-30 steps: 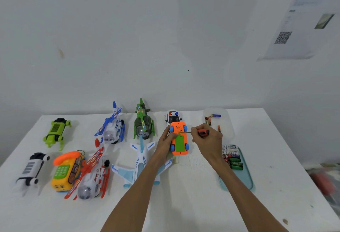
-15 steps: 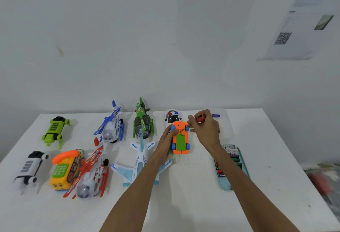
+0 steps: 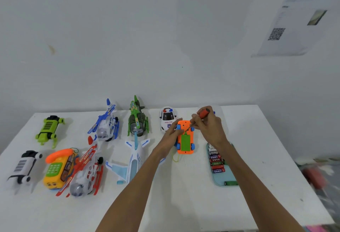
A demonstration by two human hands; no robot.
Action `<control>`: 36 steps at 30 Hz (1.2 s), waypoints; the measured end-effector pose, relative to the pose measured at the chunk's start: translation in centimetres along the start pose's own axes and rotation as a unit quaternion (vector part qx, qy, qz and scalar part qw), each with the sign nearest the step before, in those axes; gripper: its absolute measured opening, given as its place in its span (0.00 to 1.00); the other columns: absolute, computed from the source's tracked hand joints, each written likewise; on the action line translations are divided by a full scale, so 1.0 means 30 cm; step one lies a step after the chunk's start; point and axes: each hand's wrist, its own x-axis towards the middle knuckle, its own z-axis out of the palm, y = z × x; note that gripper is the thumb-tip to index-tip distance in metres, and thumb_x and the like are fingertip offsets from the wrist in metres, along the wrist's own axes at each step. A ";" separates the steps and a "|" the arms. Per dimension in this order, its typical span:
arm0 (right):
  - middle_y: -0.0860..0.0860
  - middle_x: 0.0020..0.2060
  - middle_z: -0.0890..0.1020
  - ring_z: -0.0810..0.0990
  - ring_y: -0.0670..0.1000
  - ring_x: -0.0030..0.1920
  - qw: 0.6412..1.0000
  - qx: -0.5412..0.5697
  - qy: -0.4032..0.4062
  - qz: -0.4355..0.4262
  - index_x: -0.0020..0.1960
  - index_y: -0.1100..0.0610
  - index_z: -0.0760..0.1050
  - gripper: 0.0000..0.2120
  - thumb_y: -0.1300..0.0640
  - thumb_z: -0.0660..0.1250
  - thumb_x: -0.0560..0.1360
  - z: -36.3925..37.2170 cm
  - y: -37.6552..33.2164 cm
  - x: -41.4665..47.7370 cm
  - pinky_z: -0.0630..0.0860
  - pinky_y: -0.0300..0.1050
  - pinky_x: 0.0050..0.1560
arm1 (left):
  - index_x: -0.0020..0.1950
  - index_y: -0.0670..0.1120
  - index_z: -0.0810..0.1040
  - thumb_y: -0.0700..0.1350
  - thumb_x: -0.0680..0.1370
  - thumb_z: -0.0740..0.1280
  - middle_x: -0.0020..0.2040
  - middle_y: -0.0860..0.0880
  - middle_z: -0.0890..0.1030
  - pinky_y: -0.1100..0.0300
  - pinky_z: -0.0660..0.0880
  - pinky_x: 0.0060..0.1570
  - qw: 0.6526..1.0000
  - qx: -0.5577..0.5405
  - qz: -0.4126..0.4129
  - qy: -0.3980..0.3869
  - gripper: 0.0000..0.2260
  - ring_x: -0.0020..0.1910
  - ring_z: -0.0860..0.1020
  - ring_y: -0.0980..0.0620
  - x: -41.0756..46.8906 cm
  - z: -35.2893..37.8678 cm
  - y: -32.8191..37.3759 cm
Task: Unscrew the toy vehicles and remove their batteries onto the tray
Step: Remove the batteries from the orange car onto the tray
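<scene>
Near the table's point(image 3: 184, 198) far edge, the upturned orange car point(image 3: 185, 142) lies long axis toward the person, the left hand point(image 3: 170, 136) gripping its flank. The right hand point(image 3: 210, 129) pinches the screwdriver point(image 3: 203, 113), tip slanting leftward onto the car's far end.

White table point(image 3: 193, 206) across the lower frame. Toys point(image 3: 49, 130) crowd its left half, from a red helicopter point(image 3: 82, 173) to a white airplane point(image 3: 134, 160). At centre the left hand point(image 3: 170, 136) grips an orange toy car point(image 3: 185, 142), the right hand point(image 3: 209, 128) holds a screwdriver point(image 3: 203, 114) over it, a police car point(image 3: 167, 119) just behind. A battery tray point(image 3: 222, 178) lies right of centre. Bare tabletop opens between the forearms point(image 3: 136, 185) and far right.
</scene>
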 end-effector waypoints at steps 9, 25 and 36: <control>0.58 0.42 0.86 0.87 0.54 0.41 0.997 0.066 -0.023 0.012 0.54 0.62 0.71 0.10 0.55 0.67 0.81 -0.080 0.047 -0.083 0.84 0.57 0.47 | 0.72 0.56 0.71 0.45 0.87 0.59 0.63 0.49 0.84 0.55 0.83 0.42 0.991 -0.096 0.045 0.084 0.14 0.51 0.86 0.49 -0.089 0.152 -0.097; 0.55 0.36 0.84 0.86 0.56 0.37 0.999 -0.001 -0.026 0.023 0.52 0.49 0.66 0.13 0.40 0.63 0.80 -0.067 0.145 -0.040 0.82 0.62 0.48 | 0.66 0.43 0.80 0.51 0.82 0.68 0.55 0.43 0.86 0.51 0.83 0.45 0.983 -0.087 0.063 0.150 0.16 0.49 0.86 0.45 -0.136 0.184 -0.209; 0.59 0.39 0.81 0.83 0.55 0.35 0.990 -0.105 -0.034 0.092 0.57 0.65 0.66 0.15 0.51 0.59 0.84 -0.015 0.104 0.065 0.81 0.54 0.38 | 0.67 0.41 0.79 0.50 0.81 0.65 0.54 0.43 0.86 0.59 0.82 0.44 0.984 -0.068 0.057 0.153 0.19 0.50 0.86 0.46 -0.137 0.185 -0.204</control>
